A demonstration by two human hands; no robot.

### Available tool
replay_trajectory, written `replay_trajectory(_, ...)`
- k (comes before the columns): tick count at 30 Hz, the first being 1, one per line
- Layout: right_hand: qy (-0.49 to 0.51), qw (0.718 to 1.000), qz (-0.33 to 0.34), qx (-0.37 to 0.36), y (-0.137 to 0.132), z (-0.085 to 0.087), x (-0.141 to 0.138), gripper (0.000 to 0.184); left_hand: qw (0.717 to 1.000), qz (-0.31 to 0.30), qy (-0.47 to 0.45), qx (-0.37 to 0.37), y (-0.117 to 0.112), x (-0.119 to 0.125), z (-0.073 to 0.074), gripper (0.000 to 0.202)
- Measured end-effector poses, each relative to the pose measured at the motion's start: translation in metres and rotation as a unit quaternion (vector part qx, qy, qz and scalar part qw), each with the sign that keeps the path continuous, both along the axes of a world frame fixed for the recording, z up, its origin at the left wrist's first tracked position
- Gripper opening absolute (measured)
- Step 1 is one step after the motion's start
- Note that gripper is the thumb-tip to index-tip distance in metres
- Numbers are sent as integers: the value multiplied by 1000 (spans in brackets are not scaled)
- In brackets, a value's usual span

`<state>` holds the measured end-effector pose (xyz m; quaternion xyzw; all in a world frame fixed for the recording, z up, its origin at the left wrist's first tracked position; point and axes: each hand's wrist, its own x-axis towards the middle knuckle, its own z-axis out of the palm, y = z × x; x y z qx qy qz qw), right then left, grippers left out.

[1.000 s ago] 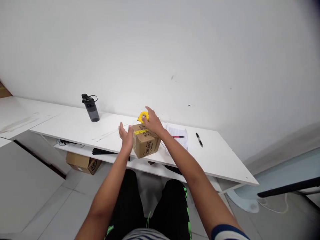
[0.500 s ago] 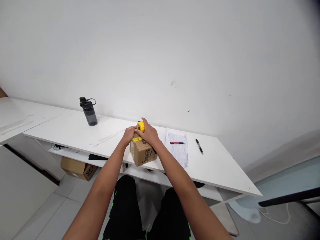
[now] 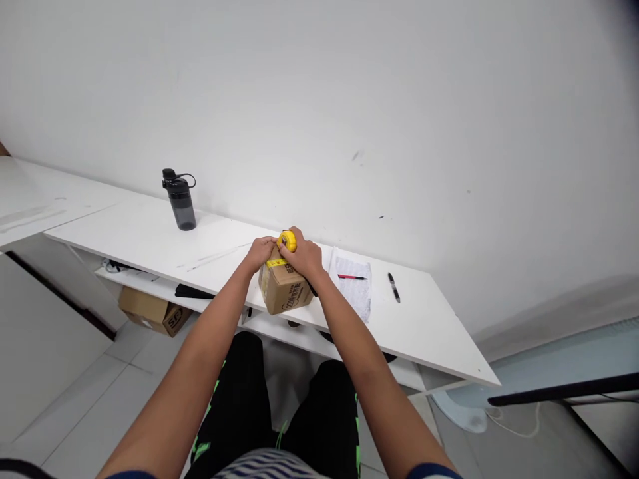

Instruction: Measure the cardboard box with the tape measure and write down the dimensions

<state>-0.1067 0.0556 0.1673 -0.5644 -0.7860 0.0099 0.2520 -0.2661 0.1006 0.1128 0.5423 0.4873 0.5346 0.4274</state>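
Observation:
A small cardboard box (image 3: pixel 283 293) stands on the white desk (image 3: pixel 429 326) in front of me. My right hand (image 3: pixel 305 258) is closed around a yellow tape measure (image 3: pixel 287 241) at the box's far top edge. A short yellow strip of tape (image 3: pixel 275 263) lies across the box top. My left hand (image 3: pixel 260 253) is curled at the box's far left top corner, touching the tape's end; whether it pinches the tape I cannot make out.
A dark water bottle (image 3: pixel 180 201) stands at the desk's back left. Right of the box lie a sheet of paper (image 3: pixel 355 293) with a red pen (image 3: pixel 351 277) and a black pen (image 3: pixel 393 287). Another cardboard box (image 3: pixel 152 311) sits under the desk; a chair arm (image 3: pixel 564 389) juts in at right.
A second ago my left hand was open and apart from the box; it has since closed in on the box's top corner. Both hands now hold steady at the tape measure.

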Motion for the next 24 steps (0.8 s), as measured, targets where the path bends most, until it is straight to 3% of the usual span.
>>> replay_trajectory(7,-14,1000,-8,-17,-14,12,1,49,999,9,34,12,-4,0,5,29)
replay_trajectory(14,-51,998,-46,-11,-95,0,44,56,999,16,45,19,-9,4,9,31)
replay_trajectory(17,-43,997,-69,-11,-116,-4,55,56,999,21,35,15,-9,7,10,30)
replay_trajectory(24,-30,998,-55,-23,-98,2,46,54,1000,15,5,10,-10,7,10,28)
